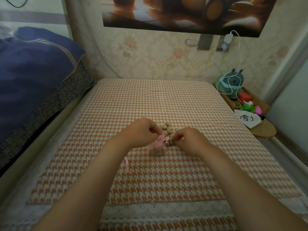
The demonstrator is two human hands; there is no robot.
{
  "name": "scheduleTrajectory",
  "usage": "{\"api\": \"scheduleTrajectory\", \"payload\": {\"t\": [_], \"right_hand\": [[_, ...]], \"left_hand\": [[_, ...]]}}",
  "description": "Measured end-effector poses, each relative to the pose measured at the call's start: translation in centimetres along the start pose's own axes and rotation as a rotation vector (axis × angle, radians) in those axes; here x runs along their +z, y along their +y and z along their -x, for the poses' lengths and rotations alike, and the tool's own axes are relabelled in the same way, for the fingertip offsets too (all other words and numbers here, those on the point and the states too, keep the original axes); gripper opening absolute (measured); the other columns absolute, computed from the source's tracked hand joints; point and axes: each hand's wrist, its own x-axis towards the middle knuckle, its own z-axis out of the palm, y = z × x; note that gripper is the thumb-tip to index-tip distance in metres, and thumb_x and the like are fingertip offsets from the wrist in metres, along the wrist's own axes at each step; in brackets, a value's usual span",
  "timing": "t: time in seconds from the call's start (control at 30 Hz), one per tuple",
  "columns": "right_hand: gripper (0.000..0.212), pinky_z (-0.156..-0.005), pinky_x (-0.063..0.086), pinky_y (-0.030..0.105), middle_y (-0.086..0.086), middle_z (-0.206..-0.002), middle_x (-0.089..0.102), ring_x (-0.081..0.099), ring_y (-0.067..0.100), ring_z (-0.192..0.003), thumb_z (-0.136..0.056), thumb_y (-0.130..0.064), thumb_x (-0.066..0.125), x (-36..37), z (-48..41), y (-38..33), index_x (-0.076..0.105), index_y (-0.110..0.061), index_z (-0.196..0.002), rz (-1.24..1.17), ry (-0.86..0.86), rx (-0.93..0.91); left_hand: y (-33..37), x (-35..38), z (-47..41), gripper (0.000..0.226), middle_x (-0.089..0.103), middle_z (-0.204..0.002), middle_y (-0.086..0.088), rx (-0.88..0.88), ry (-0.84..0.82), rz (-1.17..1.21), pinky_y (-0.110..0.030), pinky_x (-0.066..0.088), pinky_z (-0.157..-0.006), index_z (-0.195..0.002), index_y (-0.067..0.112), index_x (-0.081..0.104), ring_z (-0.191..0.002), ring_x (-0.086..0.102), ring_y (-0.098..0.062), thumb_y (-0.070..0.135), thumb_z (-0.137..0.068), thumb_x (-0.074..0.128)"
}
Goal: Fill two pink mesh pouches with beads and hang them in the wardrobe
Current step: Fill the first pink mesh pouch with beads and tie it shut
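Note:
A pink mesh pouch (156, 147) stands on the orange houndstooth cloth (150, 100) in the middle of the table. My left hand (141, 130) pinches its gathered top. Several tan wooden beads (166, 129) lie in a small heap just behind and right of the pouch. My right hand (190, 140) pinches at the beads nearest the pouch mouth with thumb and forefinger. A thin pink drawstring (127, 164) lies on the cloth left of and below the pouch; I cannot tell if it belongs to a second pouch.
A bed with a dark blue quilt (33, 67) runs along the left. At the right a low shelf holds a grey plush toy (232, 82), a white cable, small coloured items and a white bag (248, 119). Wallpapered wall behind.

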Motion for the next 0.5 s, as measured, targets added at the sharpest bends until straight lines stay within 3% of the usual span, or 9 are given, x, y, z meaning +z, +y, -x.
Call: {"api": "scheduleTrajectory", "payload": {"t": [0.1, 0.2, 0.37, 0.43, 0.5], "right_hand": [[0.016, -0.087, 0.056, 0.035, -0.010, -0.106, 0.073, 0.067, 0.016, -0.099, -0.090, -0.027, 0.069, 0.5, -0.2, -0.1, 0.076, -0.032, -0.103, 0.047, 0.001, 0.016], [0.011, -0.088, 0.056, 0.035, -0.007, -0.106, 0.073, 0.067, 0.017, -0.099, -0.090, -0.028, 0.071, 0.7, -0.5, -0.1, 0.076, -0.029, -0.100, 0.042, -0.008, 0.028], [0.014, -0.083, 0.057, 0.034, -0.009, -0.105, 0.074, 0.068, 0.014, -0.095, -0.094, -0.030, 0.067, -0.8, -0.2, -0.9, 0.077, -0.028, -0.104, 0.000, 0.084, 0.010], [0.017, -0.084, 0.055, 0.031, -0.014, -0.106, 0.073, 0.065, 0.005, -0.093, -0.094, -0.029, 0.069, -1.8, 0.2, -1.9, 0.077, -0.028, -0.109, -0.140, 0.170, -0.053], [0.016, -0.076, 0.049, 0.019, -0.018, -0.101, 0.071, 0.060, -0.010, -0.080, -0.093, -0.029, 0.071, -2.4, 0.7, -3.1, 0.076, -0.030, -0.108, -0.280, 0.199, -0.130]], "left_hand": [[-0.2, 0.1, 0.3, 0.021, 0.070, -0.100, 0.012, -0.009, -0.046, -0.005, -0.035, 0.060, -0.077, -0.087, 0.037, 0.070, -0.085, 0.068, -0.013, 0.018, -0.088, 0.063], [-0.4, 0.0, 0.3, 0.020, 0.067, -0.106, 0.014, 0.004, -0.066, -0.001, -0.025, 0.054, -0.073, -0.098, 0.032, 0.074, -0.086, 0.064, -0.002, 0.018, -0.088, 0.063], [-0.8, -0.2, 0.1, 0.020, 0.065, -0.099, 0.019, -0.004, -0.058, 0.045, -0.022, 0.052, -0.076, -0.096, 0.031, 0.074, -0.088, 0.062, 0.002, 0.016, -0.089, 0.063], [-0.9, -0.1, 0.1, 0.021, 0.066, -0.096, 0.019, -0.007, -0.058, 0.046, -0.020, 0.052, -0.074, -0.099, 0.029, 0.074, -0.087, 0.062, 0.003, 0.015, -0.089, 0.062], [-1.0, 0.0, -0.1, 0.021, 0.068, -0.097, 0.016, -0.010, -0.054, 0.048, -0.025, 0.054, -0.078, -0.100, 0.029, 0.075, -0.086, 0.063, 0.001, 0.016, -0.089, 0.062]]}}
